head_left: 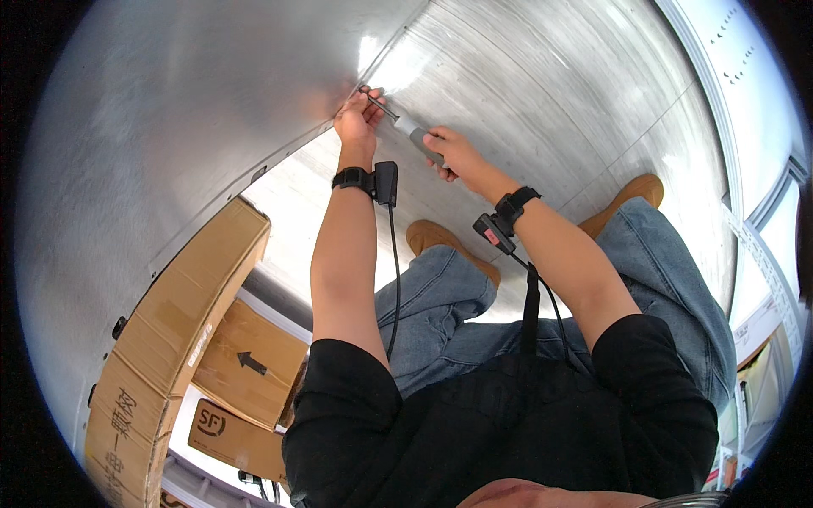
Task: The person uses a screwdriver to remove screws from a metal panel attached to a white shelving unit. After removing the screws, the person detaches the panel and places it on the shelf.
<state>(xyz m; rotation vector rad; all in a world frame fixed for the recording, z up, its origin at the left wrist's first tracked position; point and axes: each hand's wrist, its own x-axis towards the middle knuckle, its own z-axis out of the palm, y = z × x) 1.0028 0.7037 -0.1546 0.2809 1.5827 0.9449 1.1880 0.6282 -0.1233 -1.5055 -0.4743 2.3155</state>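
My right hand [449, 152] is closed round the grey handle of a screwdriver [415, 134]. Its dark shaft slants up and left to the lower edge of a large grey metal panel [195, 110]. At that edge my left hand [359, 120] has its fingers curled beside the shaft's tip. They seem pinched together there, but what lies between them is too small to make out. The tip itself is partly hidden by those fingers. Each wrist wears a black strap with a small cabled box.
Cardboard boxes [241, 356] stand at the lower left, next to the panel. Grey wood-look floor [542, 93] spreads beyond my hands, with my brown shoes [449, 245] on it. A white frame [707, 93] runs along the right, and shelving [754, 398] stands at the lower right.
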